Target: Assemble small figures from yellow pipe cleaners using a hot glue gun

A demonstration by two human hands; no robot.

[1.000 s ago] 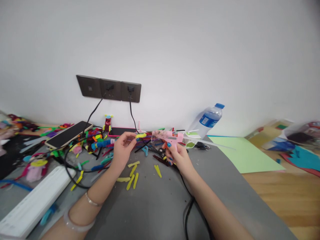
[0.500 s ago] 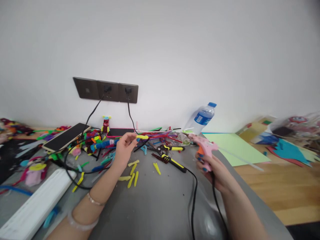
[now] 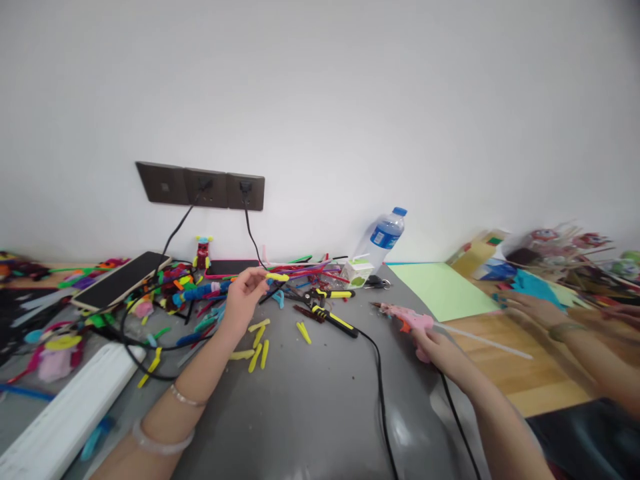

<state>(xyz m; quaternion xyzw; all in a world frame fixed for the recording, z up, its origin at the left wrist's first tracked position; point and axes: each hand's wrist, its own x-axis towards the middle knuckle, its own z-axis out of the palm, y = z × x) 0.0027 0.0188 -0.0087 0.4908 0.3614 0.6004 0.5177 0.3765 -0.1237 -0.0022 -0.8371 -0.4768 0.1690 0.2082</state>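
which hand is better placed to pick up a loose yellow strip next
Probably the left hand: it is nearer the loose yellow strips and pinches only a small yellow piece. The right hand is farther off, gripping the glue gun.

The left hand [image 3: 245,293] and right hand [image 3: 434,348] were bare, as were both slim forearms [image 3: 213,367]. Around the left one sat two bangles: a thin, silvery band [image 3: 185,397] and, nearer the elbow, a thicker, smooth, rounded ring [image 3: 161,447], whitish and cloudy-looking. The two stood slightly apart on the arm.
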